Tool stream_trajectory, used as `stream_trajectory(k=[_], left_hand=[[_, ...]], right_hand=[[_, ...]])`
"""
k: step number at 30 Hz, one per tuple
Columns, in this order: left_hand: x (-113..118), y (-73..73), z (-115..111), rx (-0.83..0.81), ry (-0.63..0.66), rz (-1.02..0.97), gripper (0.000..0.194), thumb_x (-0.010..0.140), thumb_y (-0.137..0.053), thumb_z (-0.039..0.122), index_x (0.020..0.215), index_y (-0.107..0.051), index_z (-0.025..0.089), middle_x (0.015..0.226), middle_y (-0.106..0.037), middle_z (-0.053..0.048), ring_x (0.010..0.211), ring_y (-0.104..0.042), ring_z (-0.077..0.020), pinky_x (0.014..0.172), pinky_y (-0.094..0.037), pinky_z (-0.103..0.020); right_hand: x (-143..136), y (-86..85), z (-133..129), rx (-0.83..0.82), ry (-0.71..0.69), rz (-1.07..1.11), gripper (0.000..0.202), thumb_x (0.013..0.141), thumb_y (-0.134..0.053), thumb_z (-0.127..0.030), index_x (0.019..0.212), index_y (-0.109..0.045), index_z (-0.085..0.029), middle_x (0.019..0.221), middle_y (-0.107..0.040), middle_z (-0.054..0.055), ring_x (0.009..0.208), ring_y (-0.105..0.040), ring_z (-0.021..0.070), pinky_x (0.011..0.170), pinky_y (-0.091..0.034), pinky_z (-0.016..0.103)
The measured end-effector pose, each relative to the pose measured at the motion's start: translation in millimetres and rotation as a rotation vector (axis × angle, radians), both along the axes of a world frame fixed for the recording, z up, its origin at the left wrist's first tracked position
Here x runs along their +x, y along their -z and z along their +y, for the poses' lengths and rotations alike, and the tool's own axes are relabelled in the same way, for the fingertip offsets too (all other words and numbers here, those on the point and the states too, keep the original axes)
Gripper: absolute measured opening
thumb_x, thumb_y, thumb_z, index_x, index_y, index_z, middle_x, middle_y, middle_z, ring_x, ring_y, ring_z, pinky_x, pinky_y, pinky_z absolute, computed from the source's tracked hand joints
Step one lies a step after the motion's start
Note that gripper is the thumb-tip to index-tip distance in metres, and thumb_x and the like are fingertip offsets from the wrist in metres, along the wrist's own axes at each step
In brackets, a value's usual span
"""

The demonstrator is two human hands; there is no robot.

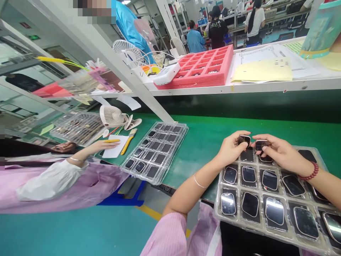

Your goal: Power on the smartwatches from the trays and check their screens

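Two rows of dark, rounded-square pieces show most fully in the near part of a clear plastic tray, each in its own compartment, with more pieces in the compartments behind. Above the tray's far side, the left hand is closed in a pinch, thumb over the face of one watch-like piece. Just beside it, the right hand, wearing a red beaded bracelet, grips another watch-like piece between thumb and fingers. The two held pieces are close together; whether they touch is hard to tell.

The green surface continues to the left, where a stack of clear trays holds dark squares, some with rounded pieces on them. Beyond the stack are a yellow-handled brush, a white sheet under a co-worker's hand with yellow-covered fingertips, and a small white fan.

Over the surface runs a white shelf. It carries a pink compartmented foam tray, a white device against that tray's left end, yellow paper and a teal cup. Several people are at benches in the background.
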State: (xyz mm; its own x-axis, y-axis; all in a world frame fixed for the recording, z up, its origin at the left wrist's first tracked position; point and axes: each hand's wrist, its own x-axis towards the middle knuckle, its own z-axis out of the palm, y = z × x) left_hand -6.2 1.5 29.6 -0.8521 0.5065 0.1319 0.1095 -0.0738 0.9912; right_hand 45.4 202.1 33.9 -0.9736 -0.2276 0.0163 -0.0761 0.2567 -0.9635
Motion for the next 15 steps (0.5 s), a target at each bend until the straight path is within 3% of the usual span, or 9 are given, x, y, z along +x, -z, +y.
stream_trajectory(k=[6,10,15], left_hand=[[0.7,-0.2,-0.1,-0.041,-0.019,0.032,0.045,0.074,-0.060,0.011,0.118,-0.059,0.017,0.099,-0.067,-0.006,0.091,-0.063,-0.0175,0.080,-0.052,-0.029],[0.4,-2.3,0.5,0.007,-0.008,-0.042,0.037,0.078,-0.058,0.015,0.115,-0.061,0.014,0.090,-0.067,-0.006,0.077,-0.062,-0.0139,0.076,-0.053,-0.029],[-2.1,-0.4,0.1,0.039,0.010,-0.072,0.060,0.067,-0.055,0.004,0.126,-0.056,0.018,0.105,-0.067,-0.007,0.081,-0.064,-0.0132,0.082,-0.054,-0.030]], right_hand=[[0.9,-1.3,-1.2,-0.050,0.000,-0.002,0.040,0.084,-0.064,-0.030,0.124,-0.060,-0.027,0.121,-0.066,0.009,0.095,-0.069,0.0258,0.077,-0.060,0.038],[-0.3,-7.5,-0.4,-0.071,-0.009,-0.041,0.038,0.086,-0.063,-0.034,0.123,-0.062,-0.025,0.109,-0.070,0.009,0.084,-0.070,0.0232,0.072,-0.060,0.037],[-3.7,-12.8,1.8,-0.157,0.008,-0.143,0.053,0.080,-0.071,-0.036,0.129,-0.057,-0.021,0.092,-0.072,0.008,0.083,-0.070,0.0251,0.070,-0.061,0.038]])
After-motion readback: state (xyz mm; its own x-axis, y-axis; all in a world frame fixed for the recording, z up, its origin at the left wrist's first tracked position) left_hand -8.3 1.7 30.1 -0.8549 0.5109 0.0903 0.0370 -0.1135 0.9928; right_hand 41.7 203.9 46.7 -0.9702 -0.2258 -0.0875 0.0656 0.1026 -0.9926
